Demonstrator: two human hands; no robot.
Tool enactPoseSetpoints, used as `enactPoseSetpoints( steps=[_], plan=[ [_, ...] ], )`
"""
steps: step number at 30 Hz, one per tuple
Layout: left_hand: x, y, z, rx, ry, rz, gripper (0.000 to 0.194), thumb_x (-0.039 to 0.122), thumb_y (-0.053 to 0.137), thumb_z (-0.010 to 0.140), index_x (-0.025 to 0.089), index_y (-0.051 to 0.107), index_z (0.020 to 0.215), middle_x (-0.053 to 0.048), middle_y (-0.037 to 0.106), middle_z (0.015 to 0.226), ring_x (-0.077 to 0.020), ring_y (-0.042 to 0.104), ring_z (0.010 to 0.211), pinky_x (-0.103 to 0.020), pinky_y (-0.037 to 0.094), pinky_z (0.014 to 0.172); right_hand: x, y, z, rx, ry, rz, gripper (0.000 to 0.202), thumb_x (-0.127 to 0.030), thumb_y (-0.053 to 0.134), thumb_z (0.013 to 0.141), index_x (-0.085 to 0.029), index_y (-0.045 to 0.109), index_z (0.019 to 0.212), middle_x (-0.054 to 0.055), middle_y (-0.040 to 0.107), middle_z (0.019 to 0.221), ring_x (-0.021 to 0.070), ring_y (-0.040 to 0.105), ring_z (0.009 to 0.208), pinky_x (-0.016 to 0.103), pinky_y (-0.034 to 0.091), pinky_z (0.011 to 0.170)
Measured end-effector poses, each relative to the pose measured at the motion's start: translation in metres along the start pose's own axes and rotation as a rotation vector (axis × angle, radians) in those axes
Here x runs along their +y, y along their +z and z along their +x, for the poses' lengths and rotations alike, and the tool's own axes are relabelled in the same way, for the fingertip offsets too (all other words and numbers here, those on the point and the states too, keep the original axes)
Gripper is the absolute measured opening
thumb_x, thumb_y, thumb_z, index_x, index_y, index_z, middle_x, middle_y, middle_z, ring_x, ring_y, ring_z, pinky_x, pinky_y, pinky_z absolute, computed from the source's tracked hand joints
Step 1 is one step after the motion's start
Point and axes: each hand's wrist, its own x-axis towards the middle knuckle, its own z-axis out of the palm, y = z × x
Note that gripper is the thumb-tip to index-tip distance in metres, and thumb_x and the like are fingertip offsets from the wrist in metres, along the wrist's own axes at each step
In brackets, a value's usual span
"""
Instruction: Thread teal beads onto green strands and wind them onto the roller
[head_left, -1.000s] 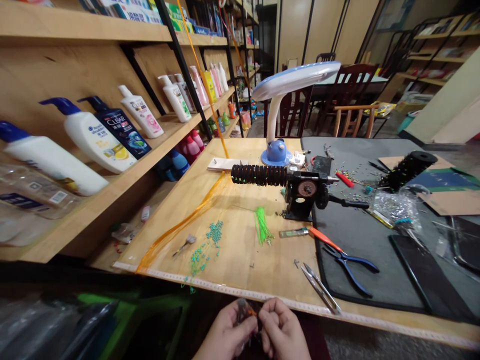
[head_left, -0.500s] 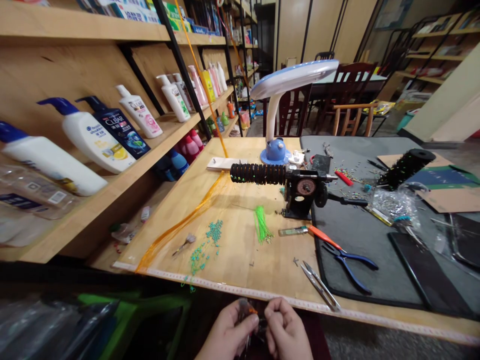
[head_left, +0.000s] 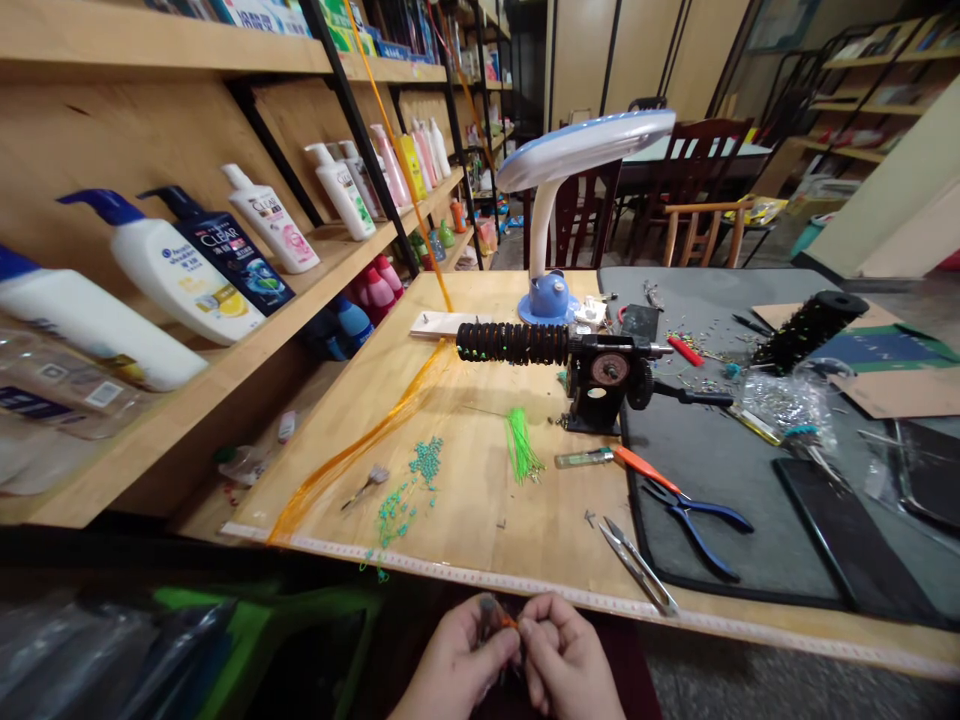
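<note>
Just below the table's front edge, my left hand (head_left: 456, 660) is closed, thumb and fingers pinching a small dark bundle with a bit of orange thread (head_left: 508, 622) on it. Its exact kind is hidden by my fingers. My right hand (head_left: 568, 655) touches the orange thread with thumb and forefinger pressed together. On the table beyond lie a bunch of bright green threads (head_left: 523, 447), turquoise beads (head_left: 427, 462) and thread snips (head_left: 639, 565). A black hand-cranked winder (head_left: 598, 385) carries a roll of black windings (head_left: 514, 344).
Pliers (head_left: 694, 515) and a phone-like black slab (head_left: 851, 540) rest on the grey mat (head_left: 705, 400). An orange-handled lighter-like tool (head_left: 585, 458) lies near. Long orange threads (head_left: 352, 445) trail over the left side. A lamp (head_left: 550, 290) stands behind; shampoo bottles (head_left: 187, 265) line the left shelf.
My right hand has moved slightly left, its fingertips now at the orange thread beside my left thumb. The view has shifted a little.
</note>
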Motion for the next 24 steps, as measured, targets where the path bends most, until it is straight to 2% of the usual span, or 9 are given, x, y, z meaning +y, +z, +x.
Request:
enactPoseSetpoints(
  steps=[5, 12, 16, 19, 21, 24],
  plan=[
    [0.0, 0.001, 0.003, 0.007, 0.015, -0.057, 0.045, 0.054, 0.078, 0.063, 0.016, 0.056, 0.07, 0.003, 0.055, 0.062, -0.0088, 0.041, 0.054, -0.022, 0.028, 0.052, 0.01, -0.004, 0.0, 0.025, -0.052, 0.007, 0.051, -0.071, 0.06, 0.07, -0.022, 0.045, 0.071, -0.015, 0.036, 0.035, 0.003, 0.024, 0.029, 0.014, 0.018, 0.031],
    [-0.009, -0.004, 0.008, -0.006, -0.014, -0.039, 0.046, 0.058, 0.075, 0.064, 0.017, 0.054, 0.072, 0.008, 0.046, 0.054, -0.0042, 0.026, 0.041, -0.022, 0.017, 0.043, 0.017, -0.006, 0.002, 0.018, -0.044, 0.013, 0.048, -0.068, 0.061, 0.073, -0.022, 0.044, 0.071, -0.015, 0.035, 0.036, 0.0029, 0.024, 0.029, 0.015, 0.017, 0.032],
    [-0.021, -0.007, 0.015, 0.029, 0.039, -0.056, 0.048, 0.059, 0.076, 0.062, 0.018, 0.054, 0.073, 0.005, 0.052, 0.061, -0.0071, 0.038, 0.049, -0.022, 0.027, 0.048, 0.019, -0.006, 0.002, -0.011, -0.043, 0.024, 0.053, -0.073, 0.06, 0.07, -0.022, 0.044, 0.072, -0.015, 0.033, 0.036, 0.0029, 0.024, 0.029, 0.015, 0.017, 0.032],
    [-0.022, -0.008, 0.016, 0.032, 0.08, -0.022, 0.047, 0.06, 0.075, 0.063, 0.018, 0.054, 0.072, 0.004, 0.052, 0.06, -0.0112, 0.045, 0.057, -0.023, 0.034, 0.056, 0.016, -0.01, 0.0, -0.025, -0.044, 0.004, 0.054, -0.073, 0.058, 0.072, -0.021, 0.046, 0.077, -0.013, 0.038, 0.037, 0.0035, 0.026, 0.03, 0.015, 0.018, 0.033],
    [-0.018, -0.008, 0.012, 0.029, 0.103, 0.024, 0.046, 0.06, 0.073, 0.066, 0.018, 0.056, 0.073, 0.003, 0.053, 0.062, -0.0125, 0.047, 0.06, -0.024, 0.037, 0.059, 0.012, -0.012, -0.003, 0.004, -0.067, -0.003, 0.054, -0.072, 0.058, 0.073, -0.02, 0.048, 0.084, -0.012, 0.043, 0.037, 0.0042, 0.027, 0.031, 0.015, 0.02, 0.034],
    [-0.007, -0.007, 0.006, 0.039, 0.135, 0.087, 0.043, 0.058, 0.07, 0.07, 0.017, 0.059, 0.077, 0.001, 0.055, 0.068, -0.0137, 0.048, 0.066, -0.026, 0.039, 0.064, 0.008, -0.014, -0.009, 0.113, -0.145, -0.016, 0.055, -0.07, 0.058, 0.075, -0.019, 0.05, 0.094, -0.011, 0.047, 0.039, 0.0045, 0.028, 0.033, 0.015, 0.023, 0.037]
  ],
)
